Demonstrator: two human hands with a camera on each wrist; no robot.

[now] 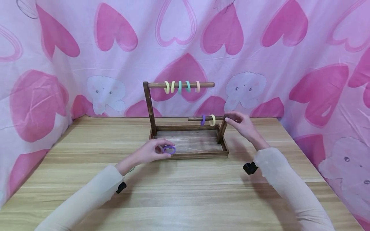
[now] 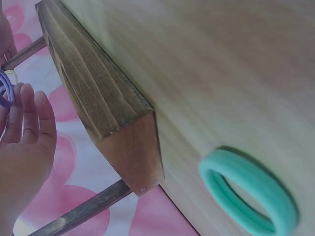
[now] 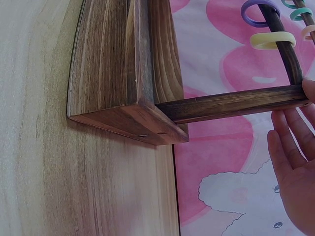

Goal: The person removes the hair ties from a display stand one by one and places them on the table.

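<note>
Hand placement of rings on a wooden rack, apparently well advanced. At 8 o'clock from the tray (image 1: 199,155), a loose green ring (image 2: 256,179) lies on the tabletop (image 1: 188,199) – seemingly left to hang. Beyond it, also at 8, the left hand (image 1: 151,150) pinches a purple ring (image 1: 170,153), off both bars. At 2 o'clock, the right hand (image 1: 242,126) pinches the short post (image 1: 222,131) at its top. At 1, the lower bar (image 1: 192,119) carries two rings – one purple, one yellow; at 12, the upper bar (image 1: 208,85) carries five.
</note>
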